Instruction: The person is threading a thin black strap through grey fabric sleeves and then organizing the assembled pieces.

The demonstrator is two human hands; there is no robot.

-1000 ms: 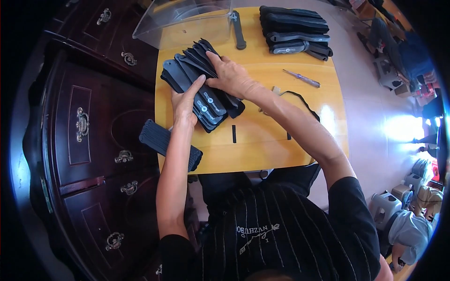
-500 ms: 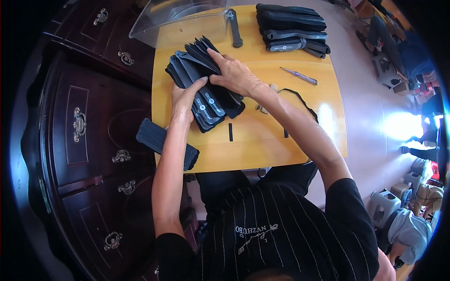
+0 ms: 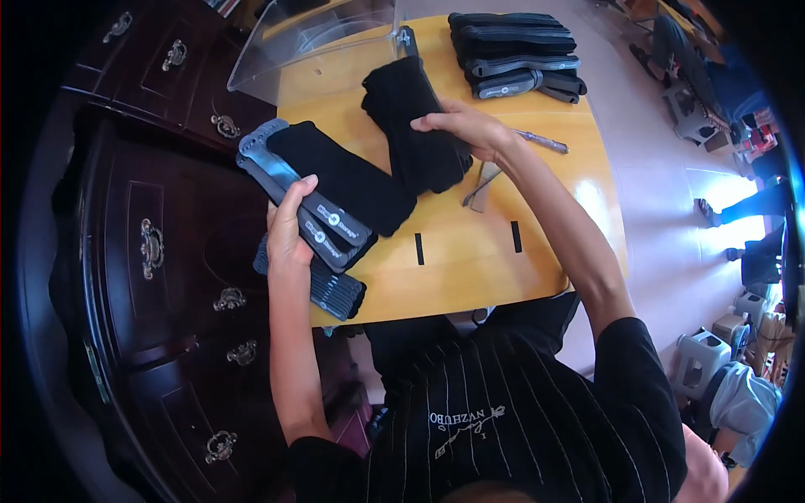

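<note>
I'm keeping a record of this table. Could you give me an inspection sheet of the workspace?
Surface: yellow tabletop, glossy, with two short black strips toward the front.
Job's things: left bundle, black with grey straps; right bundle, black.
Clutter: strap stack at far right, clear plastic bin at far left, slim tool at right, ribbed grey bundle at near left.
Hands: left hand and right hand each grip a bundle.
Cables: none made out; small tan-and-grey item below the right hand unclear.
Surroundings: dark wooden cabinet at left; stools and people at right.
</note>
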